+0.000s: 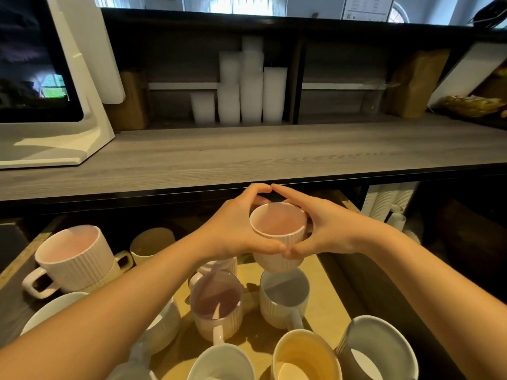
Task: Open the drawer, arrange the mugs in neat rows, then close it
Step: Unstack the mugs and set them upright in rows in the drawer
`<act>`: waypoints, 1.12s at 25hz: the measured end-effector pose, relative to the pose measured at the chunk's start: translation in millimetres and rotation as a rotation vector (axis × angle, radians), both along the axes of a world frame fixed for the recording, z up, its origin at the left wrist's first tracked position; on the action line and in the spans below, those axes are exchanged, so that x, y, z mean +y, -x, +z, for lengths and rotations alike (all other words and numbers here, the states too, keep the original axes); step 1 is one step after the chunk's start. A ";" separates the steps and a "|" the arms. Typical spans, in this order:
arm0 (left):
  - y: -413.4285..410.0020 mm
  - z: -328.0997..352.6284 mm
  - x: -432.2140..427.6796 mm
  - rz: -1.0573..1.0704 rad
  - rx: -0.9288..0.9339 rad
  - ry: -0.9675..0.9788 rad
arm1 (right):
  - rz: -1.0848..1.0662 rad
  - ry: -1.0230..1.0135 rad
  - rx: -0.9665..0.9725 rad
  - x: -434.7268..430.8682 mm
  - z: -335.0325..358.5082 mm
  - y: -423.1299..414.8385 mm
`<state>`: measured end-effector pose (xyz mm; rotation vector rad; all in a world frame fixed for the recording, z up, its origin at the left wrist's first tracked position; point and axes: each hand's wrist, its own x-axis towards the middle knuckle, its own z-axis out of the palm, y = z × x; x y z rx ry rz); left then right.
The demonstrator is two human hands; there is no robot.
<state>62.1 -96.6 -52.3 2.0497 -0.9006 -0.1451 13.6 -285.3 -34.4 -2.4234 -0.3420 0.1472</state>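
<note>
Far left: a white-framed screen [33, 64] stands on the grey table [247, 154]; nothing readable on it.

The drawer [326, 305] is already pulled out below the table edge, so I'm in the arranging step. At its left a ribbed stacked mug [74, 259] sits on another one, handle toward me, with a yellowish mug [151, 242] just behind.

My left hand [236, 229] curls round the left side of the pale pink mug [277, 231]. My right hand [329, 229] wraps the other side, and the fingertips of the two hands meet behind and in front of it. The mug is upright, lifted above the drawer's middle, over a purple-lined mug [216, 300] and a grey-lined mug [284, 294]. Nearer me are a yellow mug [304, 355] and a grey mug [381, 349], not in line.

Next move, as I judge it: lower the pink mug into a free spot toward the back, handle turned to match its neighbours, without knocking rims.

Right, under the table: sleeves of paper cups [384, 201]. A posted sheet at top right is too blurred to read. No brands visible.
</note>
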 end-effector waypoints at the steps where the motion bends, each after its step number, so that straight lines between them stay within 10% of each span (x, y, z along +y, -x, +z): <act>1: 1.8 -4.5 -1.8 0.005 0.018 0.040 | -0.012 0.043 -0.001 0.0 -0.1 0.5; 19: -10.0 -12.3 -20.7 -0.147 0.216 0.031 | -0.180 -0.201 0.227 -26.6 16.1 5.0; 28: 2.9 -53.1 -47.8 -0.072 0.012 -0.588 | -0.261 0.730 0.009 -14.5 -0.3 4.7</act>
